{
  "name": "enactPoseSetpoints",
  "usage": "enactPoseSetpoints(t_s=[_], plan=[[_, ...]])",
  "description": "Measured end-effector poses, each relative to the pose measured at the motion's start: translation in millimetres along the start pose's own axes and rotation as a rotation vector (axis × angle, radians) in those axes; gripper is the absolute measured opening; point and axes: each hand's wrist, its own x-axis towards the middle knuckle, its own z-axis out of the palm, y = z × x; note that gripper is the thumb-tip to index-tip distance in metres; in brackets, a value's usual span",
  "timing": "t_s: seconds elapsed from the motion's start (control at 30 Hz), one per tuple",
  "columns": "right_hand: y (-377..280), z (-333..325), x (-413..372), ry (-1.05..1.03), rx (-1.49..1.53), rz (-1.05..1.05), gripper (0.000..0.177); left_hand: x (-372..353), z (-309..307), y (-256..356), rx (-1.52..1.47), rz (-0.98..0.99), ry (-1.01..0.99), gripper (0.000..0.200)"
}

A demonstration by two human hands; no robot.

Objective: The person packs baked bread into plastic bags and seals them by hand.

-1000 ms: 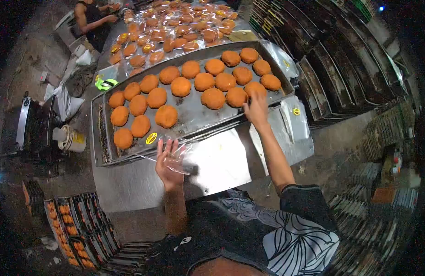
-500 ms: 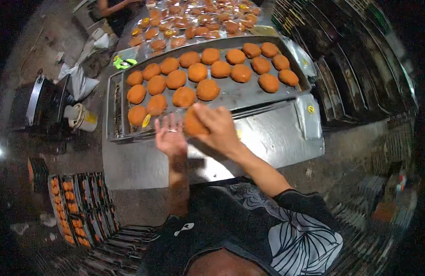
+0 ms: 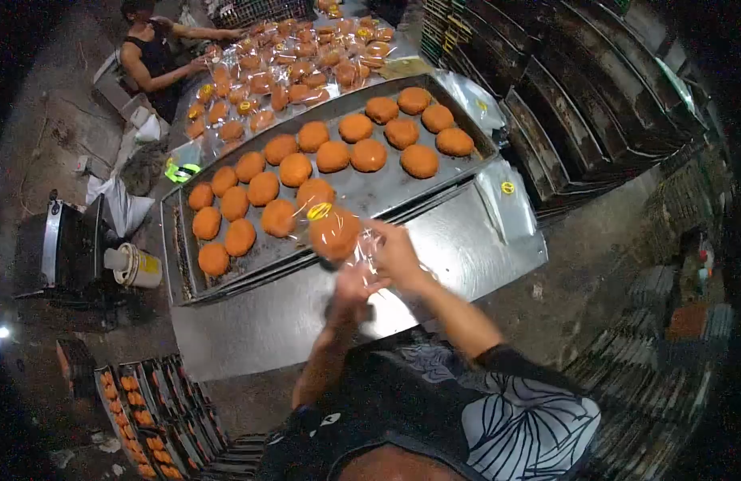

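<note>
A round orange-brown bun [image 3: 335, 239] sits inside a clear plastic bag [image 3: 367, 248] with a yellow label, held up over the near edge of the baking tray [image 3: 306, 258]. My left hand [image 3: 354, 287], smeared by motion, is closed at the lower end of the bag. Beside it, my right hand [image 3: 398, 255] pinches the bag's open end. Several unwrapped buns [image 3: 295, 170] lie in rows on the dark metal tray just beyond my hands.
Bagged buns [image 3: 306, 64] cover the far table, where another person [image 3: 150, 56] reaches in. A stack of clear bags [image 3: 506, 200] lies right of the tray. Tall tray stacks [image 3: 595, 104] stand at the right, a white bucket [image 3: 139, 266] at the left, and a rack of buns [image 3: 138, 409] lower left.
The bun in my right hand is now inside a clear bag, and both hands have come together at the bag's end. The view has shifted, showing more of the other person.
</note>
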Motion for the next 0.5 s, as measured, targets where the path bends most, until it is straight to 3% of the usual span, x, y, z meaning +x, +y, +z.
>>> enactPoseSetpoints(t_s=[0.03, 0.1, 0.17, 0.2, 0.23, 0.27, 0.3, 0.33, 0.37, 0.4, 0.43, 0.5], plan=[[22, -8, 32, -0.097, 0.187, 0.042, 0.029, -23, 23, -34, -0.233, -0.073, -0.085, 0.018], [-19, -36, 90, 0.115, 0.036, -0.082, 0.023, -54, 86, -87, 0.106, -0.011, -0.050, 0.016], [-37, -30, 142, 0.321, 0.118, -0.410, 0.026, -66, 120, -85, 0.104, -0.466, 0.072, 0.011], [-27, -30, 137, 0.314, 0.113, -0.415, 0.026, -77, 130, -117, 0.507, -0.155, -0.014, 0.011], [-13, -20, 123, 0.364, 0.082, -0.539, 0.028, -87, 123, -146, 0.351, 0.014, -0.178, 0.011], [-6, -10, 105, 0.416, 0.051, -0.665, 0.031, -89, 118, -150, 0.115, -0.059, -0.115, 0.011], [9, -24, 64, -0.023, 0.230, -0.412, 0.036, -92, 117, -152, -0.127, -0.137, -0.047, 0.012], [44, -26, 27, -0.346, 0.276, -0.007, 0.040, -72, 109, -123, 0.067, -0.179, -0.089, 0.015], [71, -26, -17, -0.390, 0.292, 0.218, 0.036, -50, 100, -93, 0.260, -0.222, -0.131, 0.018], [103, -25, -54, -0.490, 0.051, 0.159, 0.029, -83, 108, -151, 0.345, -0.419, -0.210, 0.028], [135, -16, -89, -0.507, 0.069, 0.155, 0.023, -54, 91, -127, 0.646, -0.366, -0.676, 0.033], [138, -28, -125, -0.586, 0.221, 0.244, 0.022, -74, 91, -150, -0.054, -0.826, -0.350, 0.030]])
